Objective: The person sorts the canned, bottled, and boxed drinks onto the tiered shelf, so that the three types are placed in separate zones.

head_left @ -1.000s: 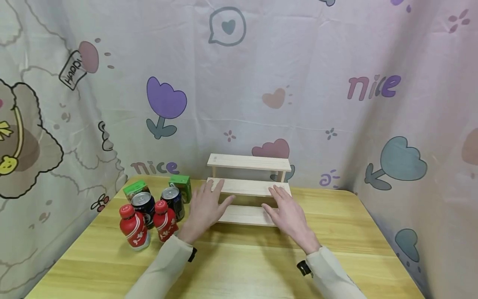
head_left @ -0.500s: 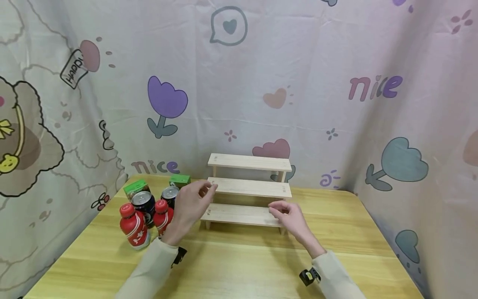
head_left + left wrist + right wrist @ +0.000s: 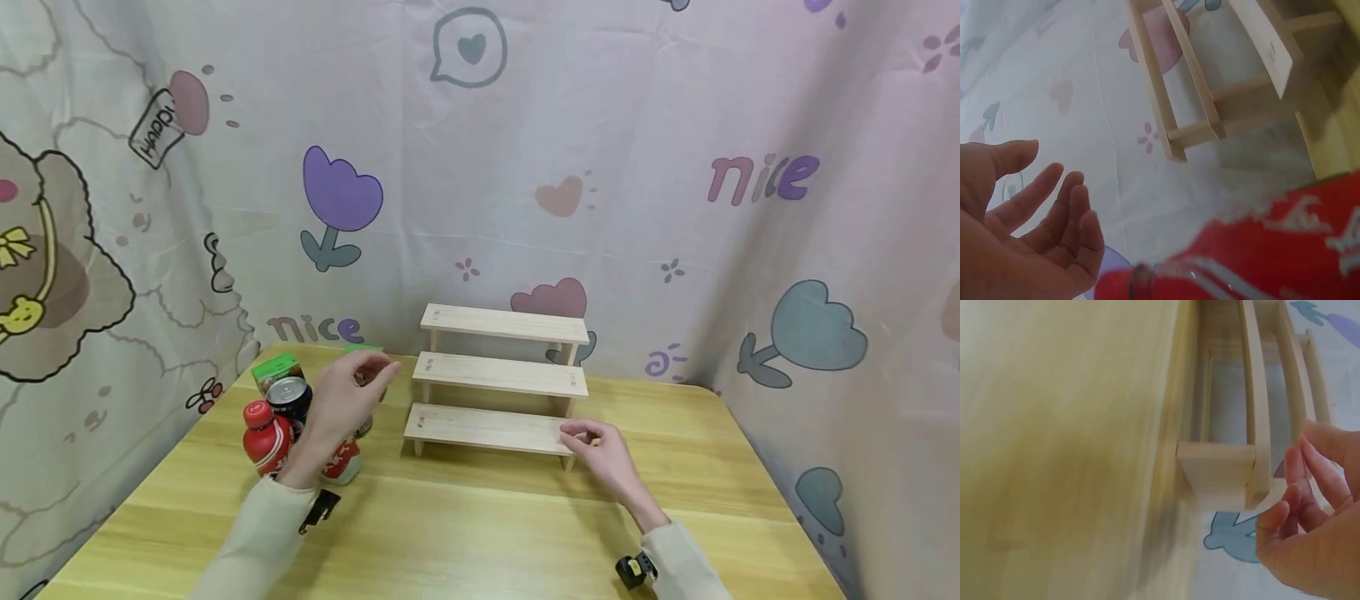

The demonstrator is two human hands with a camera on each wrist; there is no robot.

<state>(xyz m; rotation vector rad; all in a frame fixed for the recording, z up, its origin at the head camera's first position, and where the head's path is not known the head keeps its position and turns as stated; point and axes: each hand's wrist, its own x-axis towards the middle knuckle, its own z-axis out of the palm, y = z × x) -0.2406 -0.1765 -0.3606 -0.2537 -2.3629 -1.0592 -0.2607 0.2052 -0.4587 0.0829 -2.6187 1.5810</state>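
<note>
A three-tier wooden shelf (image 3: 495,375) stands at the middle back of the table. My left hand (image 3: 341,404), fingers loosely curled and holding nothing, hovers over the drinks left of the shelf. Beside it are a red bottle (image 3: 264,442), a second red bottle (image 3: 345,462) half hidden by the hand, and a dark can (image 3: 289,394). In the left wrist view a blurred red bottle (image 3: 1285,250) fills the lower right, apart from the fingers. My right hand (image 3: 607,462), bent fingers around nothing, is right at the right end of the lowest tier.
A green-topped box (image 3: 276,369) stands behind the dark can. Another green box (image 3: 364,347) and a second can are mostly hidden behind the left hand. The wooden table (image 3: 480,533) runs up to a patterned curtain (image 3: 480,167) at the back and sides.
Both hands have left the shelf, where they lay spread on its middle tier. The left has moved left over the drinks; the right has drawn down to the lowest tier's end, fingers now bent.
</note>
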